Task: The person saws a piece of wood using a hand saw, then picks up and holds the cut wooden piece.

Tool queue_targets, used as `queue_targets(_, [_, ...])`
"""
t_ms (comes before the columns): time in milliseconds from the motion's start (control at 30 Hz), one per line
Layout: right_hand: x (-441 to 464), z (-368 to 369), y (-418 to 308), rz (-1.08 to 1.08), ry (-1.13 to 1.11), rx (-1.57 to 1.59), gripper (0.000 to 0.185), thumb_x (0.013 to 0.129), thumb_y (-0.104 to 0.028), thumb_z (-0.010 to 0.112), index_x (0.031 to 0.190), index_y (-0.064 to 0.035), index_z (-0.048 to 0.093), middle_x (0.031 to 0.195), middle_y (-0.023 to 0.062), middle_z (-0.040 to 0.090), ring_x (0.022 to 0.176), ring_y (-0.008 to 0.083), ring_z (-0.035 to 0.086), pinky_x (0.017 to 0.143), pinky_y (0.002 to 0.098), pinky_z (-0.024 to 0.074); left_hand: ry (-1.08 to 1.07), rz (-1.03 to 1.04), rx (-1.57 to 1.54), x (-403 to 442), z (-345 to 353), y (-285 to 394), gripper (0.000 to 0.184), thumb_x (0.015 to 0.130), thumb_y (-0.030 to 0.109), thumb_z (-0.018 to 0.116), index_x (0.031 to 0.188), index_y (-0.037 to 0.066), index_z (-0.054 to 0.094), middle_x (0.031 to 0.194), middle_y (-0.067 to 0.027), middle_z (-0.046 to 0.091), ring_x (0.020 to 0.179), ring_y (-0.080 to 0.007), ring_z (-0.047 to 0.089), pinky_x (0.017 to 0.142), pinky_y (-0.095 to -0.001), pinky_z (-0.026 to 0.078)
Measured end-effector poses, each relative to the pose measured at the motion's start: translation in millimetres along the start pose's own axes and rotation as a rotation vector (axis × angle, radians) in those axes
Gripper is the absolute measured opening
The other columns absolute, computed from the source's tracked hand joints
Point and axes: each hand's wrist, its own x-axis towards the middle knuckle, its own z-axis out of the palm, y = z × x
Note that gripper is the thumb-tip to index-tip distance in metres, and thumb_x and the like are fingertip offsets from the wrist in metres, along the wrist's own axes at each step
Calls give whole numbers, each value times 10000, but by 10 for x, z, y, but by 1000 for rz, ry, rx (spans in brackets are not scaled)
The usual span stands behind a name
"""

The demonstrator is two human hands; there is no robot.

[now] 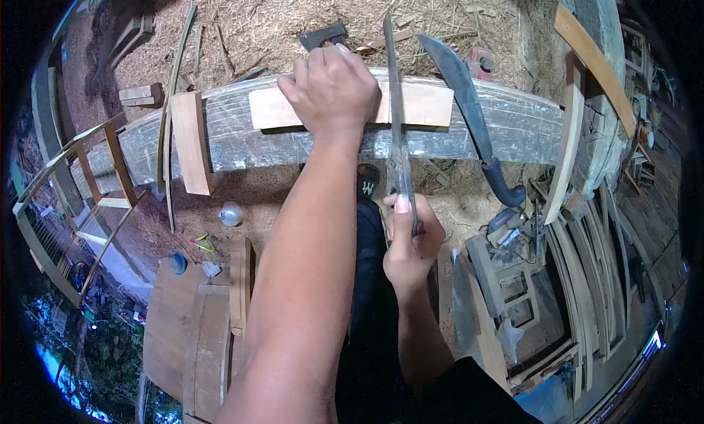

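A pale wooden board (425, 106) lies across the top of a weathered beam (242, 149). My left hand (328, 90) presses on the board with its fingers curled over the far edge, hiding the middle of it. In my right hand (414, 241) is the handle of a handsaw (396, 116), seen nearly edge-on. Its blade crosses the board just right of my left hand, tip pointing away from me. A dark machete (469, 105) with a black handle leans over the beam farther right. Beyond my left hand shows a dark axe head (323, 37).
Wood shavings (264, 13) cover the ground. Another pale board (191, 142) rests over the beam at left, near a slatted wooden frame (81, 175). Curved wooden strips (587, 277) stand at right. A clear bulb-like object (230, 214) lies below the beam.
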Motion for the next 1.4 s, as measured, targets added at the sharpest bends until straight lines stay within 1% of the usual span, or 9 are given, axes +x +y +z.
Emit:
queue_targets(167, [-493, -132, 575, -33, 21, -87, 231, 1012, -162, 553, 893, 10, 652, 691, 50, 597, 615, 136, 557, 584, 303, 431, 0, 0, 7, 0, 10, -7, 284, 920, 242, 555, 741, 80, 704, 795, -100, 699, 809, -287, 664, 759, -461, 417])
queue_targets(233, [-471, -211, 582, -19, 36, -74, 218, 985, -146, 575, 852, 11, 647, 724, 120, 656, 652, 225, 657, 608, 341, 468, 23, 2, 21, -6, 12, -3, 290, 921, 246, 551, 742, 81, 708, 800, -101, 707, 808, -289, 666, 766, -465, 425])
queue_targets(400, [46, -34, 165, -72, 34, -230, 218, 976, -169, 616, 845, 3, 644, 713, 135, 646, 624, 291, 645, 601, 359, 470, 31, -25, 10, -13, 36, 10, 295, 922, 248, 536, 751, 84, 712, 829, -102, 726, 814, -301, 677, 781, -470, 436])
queue_targets(500, [-63, -58, 234, -202, 71, -173, 192, 972, -154, 619, 864, 2, 647, 713, 131, 636, 608, 252, 620, 594, 344, 463, 14, -60, 18, -24, 47, -3, 298, 921, 247, 525, 760, 85, 716, 838, -105, 730, 821, -312, 685, 795, -477, 442])
queue_targets(567, [-355, -159, 308, -167, 25, -127, 186, 977, -151, 599, 917, 14, 660, 706, 82, 618, 643, 125, 574, 598, 302, 446, 26, -47, 20, -1, 69, 8, 305, 925, 248, 520, 763, 81, 717, 845, -109, 731, 818, -316, 684, 816, -479, 444])
queue_targets(633, [-567, -239, 444, 24, 26, -43, 214, 980, -164, 590, 882, 12, 664, 700, 65, 621, 652, 114, 580, 605, 299, 449, 19, -40, 26, 23, 64, 9, 311, 929, 249, 515, 767, 77, 718, 849, -109, 731, 824, -317, 682, 827, -477, 444])
queue_targets(767, [50, -139, 69, -160, 43, -194, 266, 1002, -186, 596, 844, 19, 655, 655, 91, 614, 611, 170, 597, 605, 306, 458, -16, -47, 17, -3, 31, 15, 334, 941, 254, 501, 773, 65, 720, 866, -112, 732, 848, -317, 678, 845, -473, 444])
queue_targets(800, [101, -128, 160, -6, -6, -141, 244, 993, -186, 621, 856, 13, 656, 690, 92, 626, 626, 160, 592, 614, 303, 458, -21, -63, 15, 0, 37, 20, 343, 947, 262, 497, 784, 62, 722, 877, -116, 732, 862, -316, 675, 842, -479, 442])
queue_targets(1400, [-477, -370, 508, 13, 16, -41, 263, 995, -179, 582, 834, 15, 655, 689, 63, 614, 668, 140, 596, 612, 286, 433, -12, -51, 23, 0, 52, 10, 342, 942, 268, 499, 769, 70, 717, 863, -120, 726, 861, -313, 672, 817, -480, 439])
